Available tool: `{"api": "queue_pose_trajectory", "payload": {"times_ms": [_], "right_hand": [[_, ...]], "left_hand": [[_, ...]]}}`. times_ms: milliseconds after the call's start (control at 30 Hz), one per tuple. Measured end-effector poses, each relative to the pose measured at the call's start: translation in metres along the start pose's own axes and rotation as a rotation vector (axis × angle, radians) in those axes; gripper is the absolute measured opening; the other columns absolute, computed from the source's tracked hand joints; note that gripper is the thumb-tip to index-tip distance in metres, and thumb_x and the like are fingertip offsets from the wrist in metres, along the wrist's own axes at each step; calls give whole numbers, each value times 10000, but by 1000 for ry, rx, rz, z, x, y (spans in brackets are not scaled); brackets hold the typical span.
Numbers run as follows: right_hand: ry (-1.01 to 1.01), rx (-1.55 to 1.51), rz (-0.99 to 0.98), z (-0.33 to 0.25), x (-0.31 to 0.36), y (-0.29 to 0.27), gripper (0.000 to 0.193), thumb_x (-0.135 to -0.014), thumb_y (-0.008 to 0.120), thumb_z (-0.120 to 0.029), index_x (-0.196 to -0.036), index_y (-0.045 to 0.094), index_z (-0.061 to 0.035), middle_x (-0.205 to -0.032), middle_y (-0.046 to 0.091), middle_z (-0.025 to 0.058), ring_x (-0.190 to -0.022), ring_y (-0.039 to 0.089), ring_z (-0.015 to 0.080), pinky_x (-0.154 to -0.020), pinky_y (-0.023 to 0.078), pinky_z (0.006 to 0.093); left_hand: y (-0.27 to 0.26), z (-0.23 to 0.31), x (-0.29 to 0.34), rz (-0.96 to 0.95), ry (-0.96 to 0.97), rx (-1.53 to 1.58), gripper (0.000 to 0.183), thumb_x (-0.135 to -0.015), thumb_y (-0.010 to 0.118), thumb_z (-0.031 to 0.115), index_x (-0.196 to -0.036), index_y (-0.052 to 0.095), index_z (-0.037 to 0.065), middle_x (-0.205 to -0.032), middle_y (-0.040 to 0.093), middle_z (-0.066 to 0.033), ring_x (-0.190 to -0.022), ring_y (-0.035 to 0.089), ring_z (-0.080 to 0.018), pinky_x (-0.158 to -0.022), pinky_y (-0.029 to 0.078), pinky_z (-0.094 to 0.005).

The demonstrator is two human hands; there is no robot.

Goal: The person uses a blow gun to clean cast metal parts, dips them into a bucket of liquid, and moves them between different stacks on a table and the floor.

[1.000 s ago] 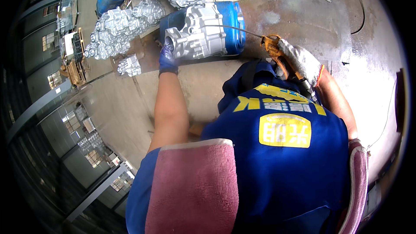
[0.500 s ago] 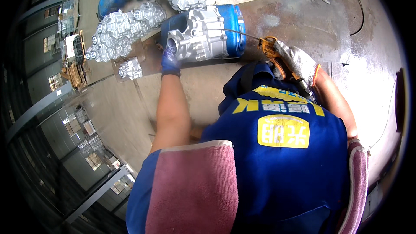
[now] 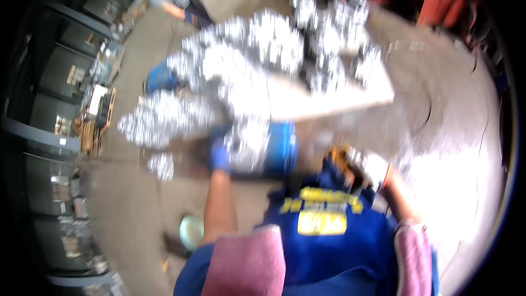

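The view is smeared by motion. A silver metal casting (image 3: 249, 145) lies on a blue drum (image 3: 282, 151) resting on its side. My left hand (image 3: 220, 156), in a blue glove, grips the casting's left edge; its fingers are blurred. My right hand (image 3: 373, 169), in a whitish knit glove with an orange cuff, is closed round the handle of an orange power tool (image 3: 341, 158). That tool is to the right of the drum, above my blue apron (image 3: 323, 246). The thin rod at its front cannot be made out now.
Many silver castings (image 3: 274, 41) crowd the floor beyond the drum, some on a pale sheet (image 3: 329, 101). A single casting (image 3: 161, 166) lies left of the drum. A mint-green round object (image 3: 192, 233) is near my left forearm. Another person (image 3: 178, 0) is far left; red machinery (image 3: 446, 0) is far right.
The view has tilted up, so the drum and my hands appear lower. More castings, the other person and the red machinery have come into sight. Both hands keep their holds.
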State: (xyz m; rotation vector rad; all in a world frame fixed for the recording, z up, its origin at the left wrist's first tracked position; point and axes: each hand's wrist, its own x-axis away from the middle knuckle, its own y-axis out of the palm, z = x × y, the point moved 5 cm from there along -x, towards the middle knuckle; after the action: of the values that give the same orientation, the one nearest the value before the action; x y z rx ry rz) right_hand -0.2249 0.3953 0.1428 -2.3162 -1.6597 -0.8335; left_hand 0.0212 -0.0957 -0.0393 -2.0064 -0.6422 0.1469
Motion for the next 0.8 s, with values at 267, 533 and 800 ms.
{"api": "queue_pose_trajectory", "payload": {"times_ms": [267,533,800], "right_hand": [[114,-81,279,30,22,-9,642,-897,424,-671,-925,680,-82,-706,612,43,-545,509,126,-486,380,260],[-535,370,49,71,19,-48,557,-867,679,-225,-1330,421,-52,-956,556,6,-878,507,115,-931,410,293],[-7,-294,73,104,1,-59,393,-1011,443,-326,-1266,476,-29,-1023,584,5,-877,534,79,-814,453,245]], "left_hand": [[-117,52,29,378,-725,652,376,-700,706,317,-927,681,20,-807,663,-173,-674,640,-309,-628,500,-390],[-161,163,18,244,-393,492,448,-891,512,411,-1019,677,14,-1050,640,-209,-1044,571,-373,-990,383,-453],[-73,210,-32,125,-581,585,409,-853,487,358,-1115,627,76,-1296,533,-193,-1332,352,-375,-1152,78,-538]]}}
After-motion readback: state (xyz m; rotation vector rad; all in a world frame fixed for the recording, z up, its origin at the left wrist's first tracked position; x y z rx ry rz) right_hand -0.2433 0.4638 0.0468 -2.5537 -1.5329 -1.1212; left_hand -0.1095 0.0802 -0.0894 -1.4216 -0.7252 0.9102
